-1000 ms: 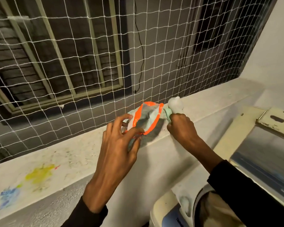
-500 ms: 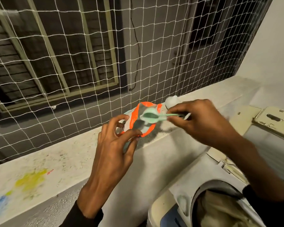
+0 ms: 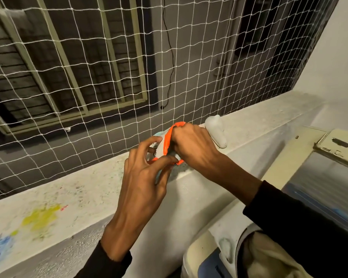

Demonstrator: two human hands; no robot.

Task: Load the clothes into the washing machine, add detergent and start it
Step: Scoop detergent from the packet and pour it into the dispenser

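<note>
A detergent pouch (image 3: 166, 141) with an orange rim stands on the concrete ledge (image 3: 72, 195). My left hand (image 3: 143, 177) pinches the pouch's near edge between thumb and fingers. My right hand (image 3: 193, 146) reaches into the pouch's mouth from the right with its fingers curled; the green scoop it carried is hidden inside. At the bottom right the washing machine (image 3: 199, 251) stands with its lid (image 3: 317, 177) raised. Beige clothes (image 3: 269, 261) lie in its drum.
A white plastic bottle (image 3: 216, 130) lies on the ledge just right of the pouch. A white rope net (image 3: 109, 77) closes off the space behind the ledge. Yellow and blue paint stains (image 3: 40, 217) mark the ledge at left. A white wall stands at the right.
My right hand lifted a green scoop from beside the pouch, carried it over the opening, and has now dipped into the pouch. My left hand kept holding the pouch edge.
</note>
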